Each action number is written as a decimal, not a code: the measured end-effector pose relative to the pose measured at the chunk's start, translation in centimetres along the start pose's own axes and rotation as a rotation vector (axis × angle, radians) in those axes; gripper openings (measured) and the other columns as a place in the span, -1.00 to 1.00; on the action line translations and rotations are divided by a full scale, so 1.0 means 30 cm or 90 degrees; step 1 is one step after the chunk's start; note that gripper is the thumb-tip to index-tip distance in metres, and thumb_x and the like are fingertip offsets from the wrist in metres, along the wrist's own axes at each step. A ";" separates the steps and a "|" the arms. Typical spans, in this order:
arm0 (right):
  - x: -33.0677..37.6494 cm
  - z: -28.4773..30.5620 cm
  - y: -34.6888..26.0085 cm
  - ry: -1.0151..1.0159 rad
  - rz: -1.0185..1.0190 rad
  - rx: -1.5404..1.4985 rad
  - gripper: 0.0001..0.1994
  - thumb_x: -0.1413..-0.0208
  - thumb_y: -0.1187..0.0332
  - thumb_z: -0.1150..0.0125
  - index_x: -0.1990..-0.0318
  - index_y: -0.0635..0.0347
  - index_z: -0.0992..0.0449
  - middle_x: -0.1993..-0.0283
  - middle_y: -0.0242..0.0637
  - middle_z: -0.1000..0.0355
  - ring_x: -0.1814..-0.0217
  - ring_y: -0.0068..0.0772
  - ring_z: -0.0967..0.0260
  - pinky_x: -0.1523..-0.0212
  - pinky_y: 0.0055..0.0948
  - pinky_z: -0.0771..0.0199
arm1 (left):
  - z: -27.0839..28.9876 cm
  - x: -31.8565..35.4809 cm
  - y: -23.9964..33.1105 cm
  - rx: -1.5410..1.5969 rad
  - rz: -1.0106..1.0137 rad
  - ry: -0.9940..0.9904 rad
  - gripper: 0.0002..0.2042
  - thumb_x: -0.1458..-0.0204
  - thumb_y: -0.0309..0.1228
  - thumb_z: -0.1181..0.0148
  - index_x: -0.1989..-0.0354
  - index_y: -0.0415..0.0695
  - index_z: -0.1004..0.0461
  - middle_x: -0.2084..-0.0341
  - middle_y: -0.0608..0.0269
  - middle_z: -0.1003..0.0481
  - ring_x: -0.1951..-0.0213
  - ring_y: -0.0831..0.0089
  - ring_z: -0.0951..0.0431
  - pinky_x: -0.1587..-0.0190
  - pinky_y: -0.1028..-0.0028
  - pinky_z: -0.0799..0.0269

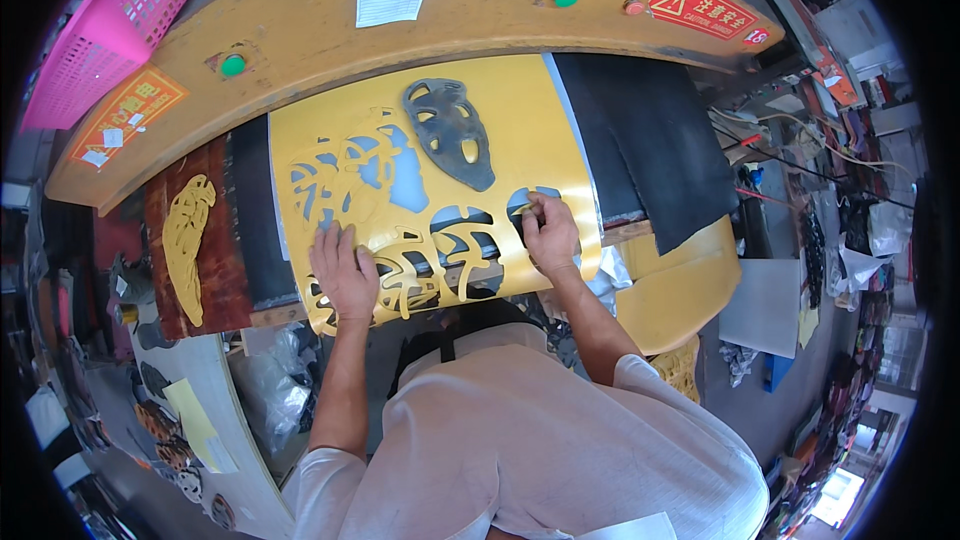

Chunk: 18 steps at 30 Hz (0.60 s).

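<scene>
A glossy yellow sheet [500, 90] lies across the work surface in front of me, with several openwork shapes cut through its left and near parts. My left hand [345, 275] rests on the sheet's left side, open, with its fingers spread beside the cut-outs. On the right, my right hand [550, 232] is closed in a pinch at the edge of a cut-out hole. What its fingertips hold is too small to make out. A dark grey sole-shaped cutting die [450, 135] with openings lies on the sheet, beyond and between my hands.
Cut yellow sole-shaped pieces [188, 250] lie on the reddish-brown board at left. A yellow machine beam [480, 15] with green and red buttons crosses behind the sheet. Black sheeting [650, 140] hangs over the right edge. A pink basket [110, 30] stands at far left.
</scene>
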State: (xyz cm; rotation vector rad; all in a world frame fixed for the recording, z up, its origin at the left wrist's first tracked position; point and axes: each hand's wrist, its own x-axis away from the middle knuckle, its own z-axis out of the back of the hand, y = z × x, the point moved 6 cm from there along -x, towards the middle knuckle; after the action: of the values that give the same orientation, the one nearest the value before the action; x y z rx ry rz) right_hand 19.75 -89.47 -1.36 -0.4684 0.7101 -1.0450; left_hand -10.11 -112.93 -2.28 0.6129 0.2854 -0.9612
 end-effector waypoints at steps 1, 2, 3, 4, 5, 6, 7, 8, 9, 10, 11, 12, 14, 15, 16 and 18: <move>-0.001 -0.002 0.004 -0.005 -0.015 -0.002 -0.76 -0.15 0.38 -0.31 0.02 0.08 -0.67 0.24 -0.25 -0.58 0.10 -0.10 -0.54 -0.01 -0.13 -0.58 | -0.004 0.001 -0.005 -0.007 0.013 -0.007 -0.59 -0.15 -0.41 -0.18 -0.20 -0.15 -0.56 -0.29 0.01 -0.47 -0.41 -0.10 -0.33 -0.49 -0.10 -0.10; -0.002 -0.002 0.000 0.002 0.001 0.000 -0.76 -0.15 0.38 -0.31 0.02 0.08 -0.67 0.24 -0.25 -0.59 0.10 -0.10 -0.54 -0.01 -0.13 -0.58 | -0.004 0.000 -0.003 -0.003 0.000 -0.001 -0.59 -0.15 -0.40 -0.18 -0.19 -0.14 -0.56 -0.29 0.01 -0.47 -0.41 -0.11 -0.33 -0.48 -0.12 -0.10; -0.002 -0.003 0.000 0.001 0.000 0.000 -0.76 -0.15 0.38 -0.31 0.02 0.08 -0.67 0.24 -0.25 -0.59 0.11 -0.10 -0.54 -0.01 -0.13 -0.58 | -0.005 -0.003 -0.006 -0.003 -0.001 0.000 -0.60 -0.15 -0.39 -0.19 -0.19 -0.14 -0.57 -0.28 0.01 -0.47 -0.41 -0.12 -0.33 -0.47 -0.13 -0.11; -0.004 -0.004 0.004 -0.001 -0.013 -0.002 -0.75 -0.15 0.38 -0.31 0.02 0.08 -0.67 0.24 -0.24 -0.59 0.11 -0.10 -0.55 -0.01 -0.13 -0.58 | -0.004 -0.008 -0.008 -0.002 -0.002 0.001 -0.60 -0.15 -0.39 -0.19 -0.18 -0.13 -0.57 -0.28 0.01 -0.47 -0.40 -0.12 -0.33 -0.46 -0.14 -0.12; -0.004 -0.004 0.000 -0.001 -0.001 0.002 -0.75 -0.15 0.38 -0.31 0.01 0.07 -0.67 0.23 -0.24 -0.59 0.11 -0.10 -0.55 0.00 -0.13 -0.58 | -0.001 -0.014 -0.008 0.000 -0.003 -0.001 -0.60 -0.15 -0.39 -0.19 -0.19 -0.13 -0.56 -0.29 0.00 -0.46 -0.41 -0.14 -0.32 -0.46 -0.15 -0.12; -0.005 -0.004 0.000 -0.002 -0.002 0.004 -0.75 -0.15 0.38 -0.31 0.01 0.07 -0.66 0.23 -0.24 -0.59 0.11 -0.09 -0.55 0.00 -0.13 -0.58 | 0.003 -0.021 -0.005 0.003 -0.004 -0.002 -0.60 -0.15 -0.39 -0.19 -0.19 -0.13 -0.55 -0.29 -0.02 -0.45 -0.41 -0.16 -0.31 -0.46 -0.16 -0.12; -0.006 -0.006 0.004 -0.007 -0.017 0.004 -0.75 -0.15 0.38 -0.31 0.01 0.07 -0.66 0.23 -0.23 -0.59 0.11 -0.09 -0.55 0.00 -0.13 -0.58 | 0.012 -0.025 0.010 0.005 -0.023 0.004 -0.59 -0.15 -0.39 -0.19 -0.19 -0.13 -0.55 -0.30 -0.03 -0.45 -0.41 -0.18 -0.31 -0.46 -0.17 -0.11; -0.007 -0.004 -0.001 -0.002 -0.001 0.007 -0.75 -0.16 0.38 -0.31 0.00 0.07 -0.66 0.23 -0.23 -0.59 0.11 -0.09 -0.55 0.00 -0.13 -0.58 | 0.019 -0.027 0.021 0.005 -0.008 0.002 -0.59 -0.15 -0.40 -0.18 -0.20 -0.13 -0.54 -0.31 -0.05 -0.43 -0.41 -0.20 -0.30 -0.46 -0.18 -0.11; -0.007 -0.004 -0.001 -0.002 0.001 0.008 -0.75 -0.16 0.38 -0.30 0.00 0.07 -0.66 0.23 -0.22 -0.59 0.10 -0.08 -0.55 0.00 -0.13 -0.58 | 0.028 -0.022 0.046 0.004 -0.009 0.007 -0.59 -0.15 -0.41 -0.17 -0.20 -0.13 -0.53 -0.32 -0.07 -0.41 -0.41 -0.22 -0.29 -0.46 -0.20 -0.10; -0.007 -0.007 0.003 -0.008 -0.013 0.007 -0.74 -0.16 0.38 -0.30 -0.01 0.07 -0.66 0.23 -0.22 -0.59 0.10 -0.08 -0.55 0.00 -0.13 -0.58 | 0.033 -0.017 0.065 0.009 0.017 0.004 -0.59 -0.15 -0.42 -0.16 -0.20 -0.13 -0.52 -0.33 -0.09 -0.39 -0.41 -0.24 -0.28 -0.45 -0.21 -0.10; -0.008 -0.004 -0.002 0.002 0.005 0.007 -0.74 -0.17 0.38 -0.30 -0.01 0.08 -0.66 0.24 -0.22 -0.59 0.10 -0.08 -0.55 0.00 -0.12 -0.58 | 0.038 -0.003 0.120 0.039 -0.043 0.006 -0.59 -0.15 -0.42 -0.16 -0.20 -0.13 -0.51 -0.34 -0.10 -0.37 -0.40 -0.25 -0.28 -0.46 -0.22 -0.09; -0.008 -0.006 0.000 0.002 0.004 0.006 -0.74 -0.17 0.38 -0.30 -0.01 0.08 -0.65 0.24 -0.22 -0.59 0.10 -0.07 -0.55 0.00 -0.12 -0.58 | 0.037 0.027 0.178 0.076 -0.074 -0.004 -0.59 -0.15 -0.43 -0.15 -0.21 -0.13 -0.50 -0.34 -0.12 -0.36 -0.40 -0.26 -0.27 -0.46 -0.23 -0.09; -0.007 -0.013 0.006 -0.006 -0.004 0.009 -0.74 -0.18 0.38 -0.30 -0.02 0.08 -0.65 0.24 -0.21 -0.59 0.10 -0.06 -0.55 0.00 -0.11 -0.58 | 0.007 0.082 0.295 0.137 -0.161 -0.047 -0.58 -0.11 -0.40 -0.18 -0.18 -0.11 -0.52 -0.34 -0.12 -0.35 -0.40 -0.25 -0.28 -0.46 -0.22 -0.09; -0.006 -0.016 0.010 -0.012 -0.011 0.012 -0.74 -0.19 0.38 -0.30 -0.03 0.08 -0.65 0.23 -0.21 -0.59 0.09 -0.06 -0.55 0.00 -0.11 -0.58 | -0.022 0.102 0.324 0.129 -0.142 -0.089 -0.58 -0.08 -0.39 -0.20 -0.17 -0.09 -0.53 -0.32 -0.10 -0.37 -0.40 -0.21 -0.29 -0.45 -0.20 -0.11; -0.007 -0.021 0.016 -0.013 -0.024 0.006 -0.74 -0.19 0.38 -0.30 -0.03 0.08 -0.65 0.23 -0.21 -0.59 0.09 -0.06 -0.55 -0.01 -0.10 -0.57 | -0.042 0.115 0.353 0.123 -0.162 -0.094 -0.58 -0.06 -0.38 -0.22 -0.15 -0.06 -0.55 -0.30 -0.08 -0.39 -0.39 -0.17 -0.31 -0.45 -0.18 -0.13; -0.007 -0.027 0.022 -0.019 -0.027 0.009 -0.73 -0.19 0.38 -0.30 -0.04 0.09 -0.65 0.22 -0.22 -0.58 0.09 -0.08 -0.55 0.00 -0.11 -0.57 | -0.082 0.122 0.362 0.099 -0.122 -0.096 -0.57 -0.02 -0.36 -0.24 -0.13 -0.03 -0.57 -0.28 -0.04 -0.41 -0.37 -0.09 -0.35 -0.43 -0.15 -0.17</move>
State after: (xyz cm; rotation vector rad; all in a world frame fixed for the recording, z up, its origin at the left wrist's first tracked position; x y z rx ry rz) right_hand 19.49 -89.01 -2.30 -0.4881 0.6686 -1.0794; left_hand 1.04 -109.36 -2.12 0.6596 0.1363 -1.2159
